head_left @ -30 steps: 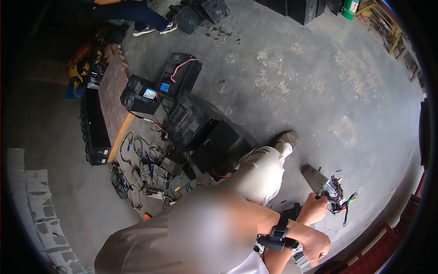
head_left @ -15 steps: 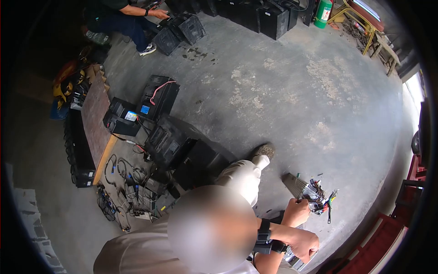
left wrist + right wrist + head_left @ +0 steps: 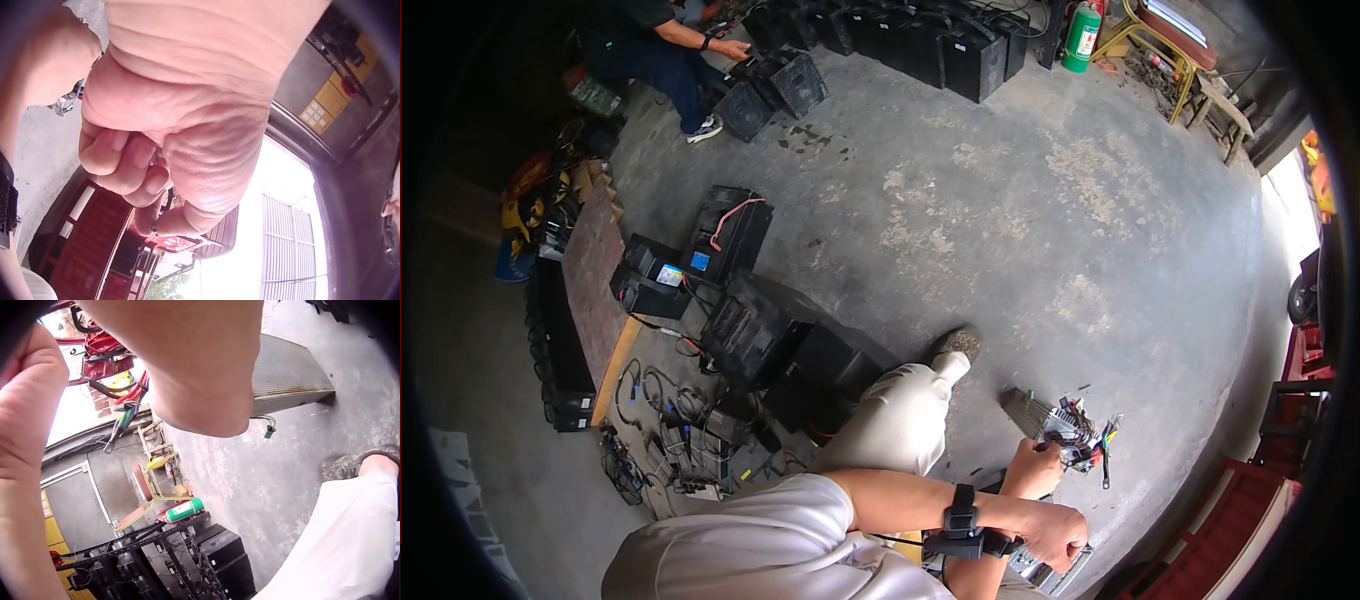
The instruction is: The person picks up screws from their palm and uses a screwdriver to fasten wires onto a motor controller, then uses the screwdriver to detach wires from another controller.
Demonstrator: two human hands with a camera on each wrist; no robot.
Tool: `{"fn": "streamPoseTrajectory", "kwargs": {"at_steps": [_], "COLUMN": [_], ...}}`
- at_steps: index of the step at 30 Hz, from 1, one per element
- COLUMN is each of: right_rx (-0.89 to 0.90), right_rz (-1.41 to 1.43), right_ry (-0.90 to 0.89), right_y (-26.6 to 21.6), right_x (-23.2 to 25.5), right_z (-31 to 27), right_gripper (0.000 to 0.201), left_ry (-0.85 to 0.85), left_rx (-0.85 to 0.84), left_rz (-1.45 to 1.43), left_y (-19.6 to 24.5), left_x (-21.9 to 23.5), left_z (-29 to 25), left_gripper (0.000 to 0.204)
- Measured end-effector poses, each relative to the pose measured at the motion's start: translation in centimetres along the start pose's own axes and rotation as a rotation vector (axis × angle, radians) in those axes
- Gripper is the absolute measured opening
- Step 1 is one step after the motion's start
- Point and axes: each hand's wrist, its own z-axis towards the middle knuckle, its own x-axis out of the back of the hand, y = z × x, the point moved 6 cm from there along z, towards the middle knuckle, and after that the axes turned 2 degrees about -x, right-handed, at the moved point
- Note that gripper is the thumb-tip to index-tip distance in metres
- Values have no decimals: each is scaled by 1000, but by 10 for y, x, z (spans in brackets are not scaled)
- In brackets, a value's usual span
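My left arm crosses over my right one in the head view. My left hand [image 3: 1055,535] has curled fingers, and its thumb meets the forefinger on a small dark piece [image 3: 154,229]. Below that hand shows a bright metal part [image 3: 1058,580]. My right hand [image 3: 1032,472] makes a fist beside a finned metal unit [image 3: 1025,408] on the floor, and a small dark thing [image 3: 1042,447] pokes out at the fist. What that thing is I cannot tell. Coloured cables with lugs [image 3: 128,415] spring from the unit, and a green connector [image 3: 269,432] hangs at its side.
Black battery cases [image 3: 745,325] stand left of my leg, with tangled cables [image 3: 685,420] behind them. A board [image 3: 595,270] lies farther left. At the top, another person's hand [image 3: 728,48] is at black boxes [image 3: 790,85]. A green cylinder [image 3: 1082,38] and red truck parts [image 3: 1225,520] lie right.
My head view has swung up and right, so floor items sit farther left and the other person's arm shows. Both my hands keep nearly the same pose beside the unit.
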Motion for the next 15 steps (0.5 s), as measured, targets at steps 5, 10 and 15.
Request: {"fn": "streamPoseTrajectory", "kwargs": {"at_steps": [5,10,15], "right_rx": [-39,-148,-356], "right_rz": [18,151,978], "right_ry": [-4,-70,-22], "right_y": [15,67,140], "right_x": [8,13,43], "right_z": [-10,-16,-39], "right_gripper": [18,24,9], "left_ry": [1,136,165], "left_rx": [7,33,-54], "left_rz": [-10,174,-23], "left_y": [7,17,14], "left_x": [3,11,14], "left_z": [-4,-12,-19], "left_gripper": [14,20,10]}}
